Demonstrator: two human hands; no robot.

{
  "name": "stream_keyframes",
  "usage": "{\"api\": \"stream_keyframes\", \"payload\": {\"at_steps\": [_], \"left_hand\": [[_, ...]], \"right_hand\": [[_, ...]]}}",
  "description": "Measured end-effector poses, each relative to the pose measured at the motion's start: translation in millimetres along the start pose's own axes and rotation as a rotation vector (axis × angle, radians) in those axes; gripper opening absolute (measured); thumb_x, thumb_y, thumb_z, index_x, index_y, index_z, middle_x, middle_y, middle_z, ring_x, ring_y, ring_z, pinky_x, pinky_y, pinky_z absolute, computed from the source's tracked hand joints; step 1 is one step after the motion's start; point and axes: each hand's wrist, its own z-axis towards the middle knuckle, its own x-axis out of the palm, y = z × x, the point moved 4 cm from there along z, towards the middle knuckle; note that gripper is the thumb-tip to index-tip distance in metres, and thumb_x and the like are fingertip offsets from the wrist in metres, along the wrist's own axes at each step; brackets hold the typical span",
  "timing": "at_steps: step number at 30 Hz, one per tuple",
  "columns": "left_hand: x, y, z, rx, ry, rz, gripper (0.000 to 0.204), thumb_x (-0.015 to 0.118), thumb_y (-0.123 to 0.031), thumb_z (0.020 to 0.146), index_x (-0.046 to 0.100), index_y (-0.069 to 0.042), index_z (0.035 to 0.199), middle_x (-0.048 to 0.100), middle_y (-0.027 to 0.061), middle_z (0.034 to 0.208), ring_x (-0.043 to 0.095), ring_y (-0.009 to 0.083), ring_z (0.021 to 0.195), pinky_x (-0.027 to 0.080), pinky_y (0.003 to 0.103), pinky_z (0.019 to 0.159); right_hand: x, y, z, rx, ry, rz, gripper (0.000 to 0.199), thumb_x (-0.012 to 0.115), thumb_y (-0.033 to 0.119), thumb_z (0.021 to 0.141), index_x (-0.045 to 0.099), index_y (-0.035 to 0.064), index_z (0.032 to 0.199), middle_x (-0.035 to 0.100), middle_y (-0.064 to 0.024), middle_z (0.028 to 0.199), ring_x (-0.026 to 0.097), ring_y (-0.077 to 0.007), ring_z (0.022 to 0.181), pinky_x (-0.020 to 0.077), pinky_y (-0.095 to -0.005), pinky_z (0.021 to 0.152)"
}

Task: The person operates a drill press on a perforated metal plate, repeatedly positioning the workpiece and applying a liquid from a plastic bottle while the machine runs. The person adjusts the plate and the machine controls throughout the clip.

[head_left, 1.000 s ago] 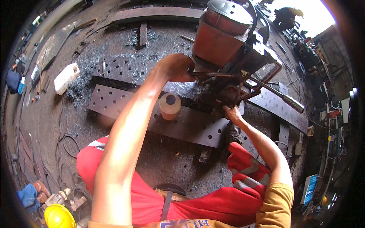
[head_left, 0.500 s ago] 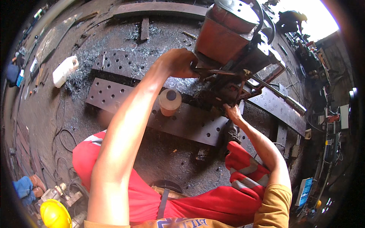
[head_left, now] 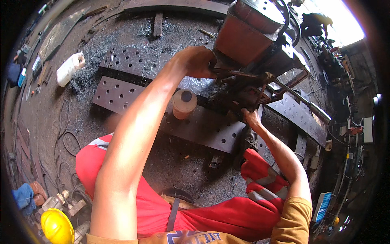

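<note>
A rust-red drilling machine [head_left: 252,36] stands on a long drilled steel plate [head_left: 203,128]. My left hand [head_left: 197,61] is closed around the machine's feed lever [head_left: 231,73] at its left side. My right hand [head_left: 251,118] reaches in low under the machine, at its dark base, fingers curled on a part I cannot make out. A brownish plastic cup [head_left: 183,103] stands on the plate just left of the machine. My knees in red trousers [head_left: 260,179] are below.
A second drilled plate [head_left: 134,61] lies behind, with metal swarf [head_left: 89,73] scattered around and a white plastic jug [head_left: 69,69] at the left. A yellow hard hat [head_left: 57,225] and small tools lie at lower left. Cables run across the floor.
The view has shifted slightly, and my left hand on the lever has moved a little up and right. My right hand stays at the machine's base.
</note>
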Motion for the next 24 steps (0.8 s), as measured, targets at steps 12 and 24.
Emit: {"api": "stream_keyframes", "payload": {"at_steps": [12,24], "left_hand": [[-2,-3,-3,-0.021,0.005,-0.015,0.042,0.072,-0.041,0.071,0.076,-0.007,0.095,0.073,0.0198,0.090,0.070,0.0398,0.089,0.056,0.048,0.081],[0,-2,0,-0.006,0.018,-0.002,0.043,0.071,-0.040,0.073,0.076,-0.006,0.098,0.073,0.0200,0.092,0.071,0.0386,0.090,0.056,0.046,0.082]], "right_hand": [[1,3,-3,0.017,-0.011,0.019,0.034,0.065,0.030,0.090,0.063,-0.0030,0.084,0.058,-0.0077,0.062,0.056,-0.0187,0.052,0.0436,-0.0362,0.048],[-3,2,-2,0.027,0.007,-0.002,0.032,0.063,0.029,0.090,0.064,-0.0031,0.092,0.058,-0.0071,0.064,0.056,-0.0180,0.055,0.0435,-0.0370,0.050]]}}
